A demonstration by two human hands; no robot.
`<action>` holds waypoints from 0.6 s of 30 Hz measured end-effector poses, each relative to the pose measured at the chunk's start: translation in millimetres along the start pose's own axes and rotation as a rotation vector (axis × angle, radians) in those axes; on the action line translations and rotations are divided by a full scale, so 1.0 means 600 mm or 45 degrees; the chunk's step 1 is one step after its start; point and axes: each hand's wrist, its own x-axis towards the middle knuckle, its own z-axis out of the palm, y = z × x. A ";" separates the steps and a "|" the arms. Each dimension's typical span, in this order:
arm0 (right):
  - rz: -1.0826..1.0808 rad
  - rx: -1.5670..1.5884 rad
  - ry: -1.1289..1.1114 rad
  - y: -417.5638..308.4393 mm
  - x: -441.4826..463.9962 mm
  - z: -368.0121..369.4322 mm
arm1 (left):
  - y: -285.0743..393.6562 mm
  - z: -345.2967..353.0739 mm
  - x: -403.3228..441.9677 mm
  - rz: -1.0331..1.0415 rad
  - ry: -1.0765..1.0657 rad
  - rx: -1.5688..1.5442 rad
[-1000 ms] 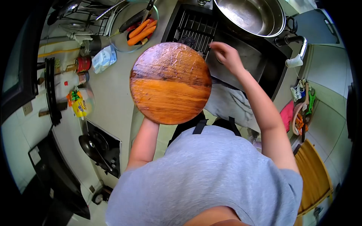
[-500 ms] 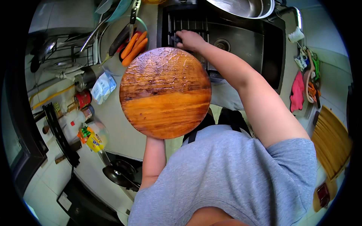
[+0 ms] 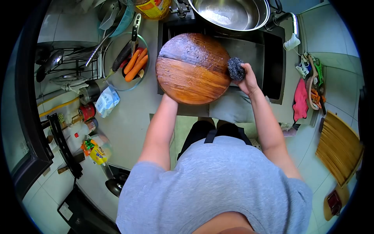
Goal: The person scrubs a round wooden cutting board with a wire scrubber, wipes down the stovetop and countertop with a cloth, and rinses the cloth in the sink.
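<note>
Wooden board [image 3: 194,72]: round, wet-looking, lit up top; it's over the L part of the sink [image 3: 275,70]. Can't tell if it touches the rim.
Right hand [image 3: 248,81]: thumb & fingers pinch a dark wiry scrubber [image 3: 235,68] at the board's R edge; contact w/ the wood looks likely, not certain.
Left hand [image 3: 170,100]: just the heel shows at the board's near edge; fingers hidden beneath, so can't tell if spread or gripping.
Scrubber shift: ½ sec ago the R hand is reaching down into the sink; now it's back up beside the board, scrubber in its fingers.
Board shift: nr the veg a moment ago, now farther R, above the basin.
What it means: judging by this, the reach is over; board & scrubber are now side by side, one at each hand.
Pot [image 3: 230,15]: big, metal, at the sink's far side, apart from both hands.
Glass bowl [image 3: 124,84]: on the counter, L of the board, w/ carrots [image 3: 136,68] etc. inside, untouched.
</note>
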 end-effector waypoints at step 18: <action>-0.140 0.316 0.083 0.088 0.113 -0.030 | 0.016 0.039 -0.160 0.384 0.604 -0.065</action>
